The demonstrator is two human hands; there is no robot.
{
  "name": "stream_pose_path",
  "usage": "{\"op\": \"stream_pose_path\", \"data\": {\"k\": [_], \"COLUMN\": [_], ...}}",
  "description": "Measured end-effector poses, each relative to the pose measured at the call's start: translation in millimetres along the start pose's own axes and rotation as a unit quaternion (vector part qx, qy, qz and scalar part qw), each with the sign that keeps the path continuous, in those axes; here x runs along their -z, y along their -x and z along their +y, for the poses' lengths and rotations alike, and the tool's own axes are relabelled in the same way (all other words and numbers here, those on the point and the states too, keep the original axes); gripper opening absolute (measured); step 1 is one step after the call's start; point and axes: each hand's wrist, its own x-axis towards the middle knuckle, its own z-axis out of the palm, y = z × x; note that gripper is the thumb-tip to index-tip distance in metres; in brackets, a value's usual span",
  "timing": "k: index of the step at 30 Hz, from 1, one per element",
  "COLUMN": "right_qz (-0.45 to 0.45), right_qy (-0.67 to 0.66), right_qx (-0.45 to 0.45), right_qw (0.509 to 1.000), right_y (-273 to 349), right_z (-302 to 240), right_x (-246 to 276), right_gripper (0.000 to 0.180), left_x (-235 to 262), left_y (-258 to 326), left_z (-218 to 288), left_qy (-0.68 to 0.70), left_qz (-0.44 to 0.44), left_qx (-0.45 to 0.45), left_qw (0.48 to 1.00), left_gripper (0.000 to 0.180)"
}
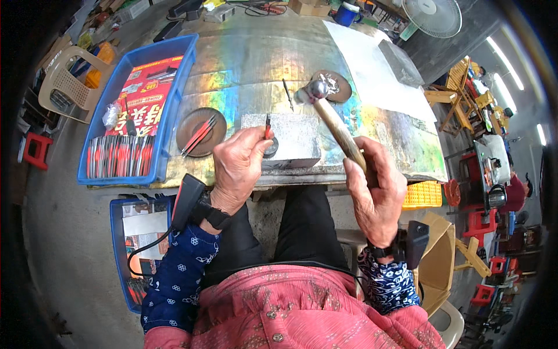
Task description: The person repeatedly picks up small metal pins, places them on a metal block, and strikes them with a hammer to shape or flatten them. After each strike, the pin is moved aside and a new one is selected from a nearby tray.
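Observation:
My left hand (238, 166) is closed in a pinch on a slim red-and-black tool (268, 127), its dark end pointing up. It is held over a grey rectangular block (299, 139) near the table's front edge. A small dark round piece (271, 149) shows beside the fingers. My right hand (378, 195) grips the wooden handle of a hammer (343, 134). The hammer's rounded metal head is raised beyond the block, apart from it. Left of the block, a round brown dish (218, 122) holds slim red tools (199, 137) with pale tips.
A blue tray (189, 61) at left contains several red-and-silver slim tools. A thin dark rod (288, 94) lies behind the block. Another round dish (344, 90) holds shiny bits beyond the hammer. White sheet (372, 70), grey slab (401, 63) and fan (433, 16) are farther right.

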Motion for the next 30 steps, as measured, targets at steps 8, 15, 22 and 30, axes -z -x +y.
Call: {"op": "stream_pose_path", "data": {"k": [8,15,22,30], "right_qz": [-0.042,0.013,-0.135,-0.112], "right_qy": [0.026,-0.028,0.019,0.06], "right_qx": [0.108,0.134,0.03,0.093], "right_qw": [0.993,0.99,0.99,0.987], "right_y": [-15,-22,-28,-39], "right_z": [-38,-56,-35,-58], "right_x": [21,32,17,32], "right_gripper": [0.025,0.03,0.028,0.031], "left_x": [-1,-3,-2,-4], "left_y": [1,2,1,2], "left_z": [1,-2,-4,-5], "left_qy": [0.003,-0.009,-0.006,-0.008], "left_qz": [0.013,0.013,0.02,0.015], "left_qx": [-0.002,-0.003,-0.013,-0.01], "left_qw": [1.0,1.0,1.0,1.0], "left_gripper": [0.011,0.013,0.013,0.013]}}
